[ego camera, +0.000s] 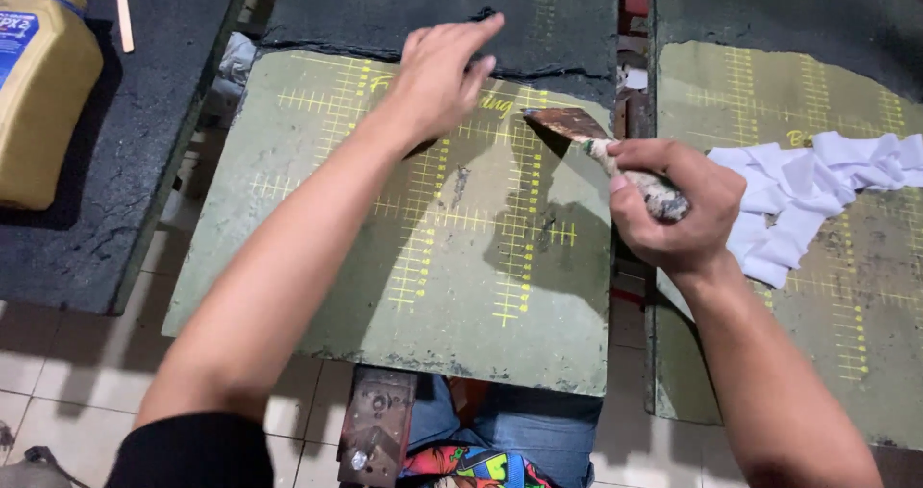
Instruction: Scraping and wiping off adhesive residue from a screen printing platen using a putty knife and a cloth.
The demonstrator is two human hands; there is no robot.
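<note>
Head view: a scraper [586,134] is gripped at its crusted handle by the right hand [673,209], fingers clamped; its thin, stiff blade rests on the green board [452,286]. Farther off, the left hand [442,70], fingers spread, presses the dark coating [433,17], judged soft and brittle. Far left stands a yellow jug [43,94], blue-labelled

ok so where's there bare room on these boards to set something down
The middle board is bare across its near half, below the left hand and the scraper in the right hand. The right board is free near you, below the white rag. The left board is bare right of the yellow bottle. The far edge is crowded.
</note>
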